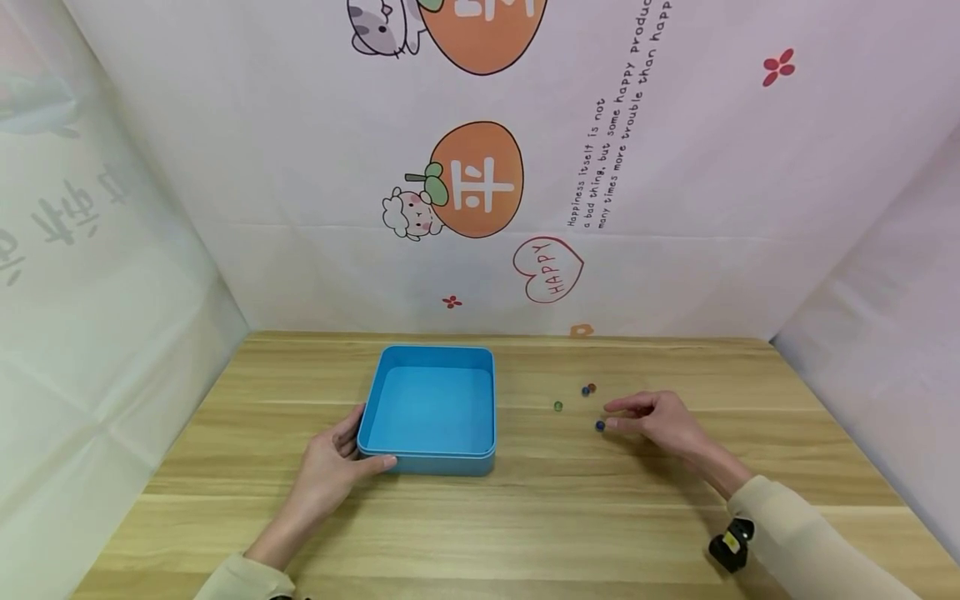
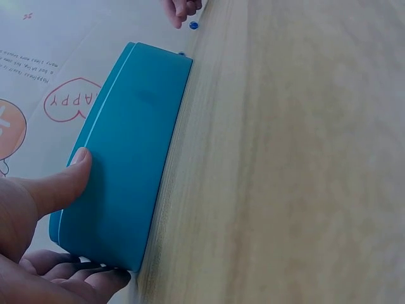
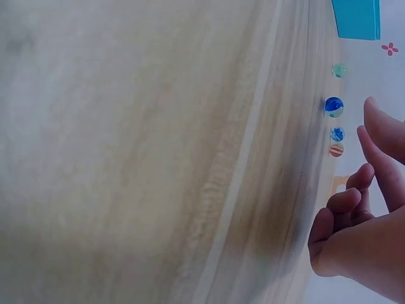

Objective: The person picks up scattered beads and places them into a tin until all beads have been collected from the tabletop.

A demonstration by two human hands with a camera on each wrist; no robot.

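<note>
My left hand (image 1: 330, 467) holds a square blue box (image 1: 442, 463) by its near left corner. In the left wrist view, the thumb lies on the box's front wall and the fingers are bent at its left end. To the right of the box, my right hand (image 1: 663, 423) hovers by a dark blue marble (image 1: 600, 426), thumb and forefinger apart with nothing between them. Farther back lie a green marble (image 1: 558, 407), a second blue marble (image 1: 586, 391) and an orange one (image 1: 592, 387). Red and white stripes show on the orange marble (image 3: 336, 150) in the right wrist view.
The box is lidless, with a bare floor (image 1: 438, 408). Everything sits on a wood-grain table (image 1: 480, 533). Behind it rises a white printed sheet (image 1: 675, 275), with pale sheets at the left (image 1: 97, 333) and right (image 1: 885, 317) sides. A black device (image 1: 731, 546) is strapped at the right sleeve.
</note>
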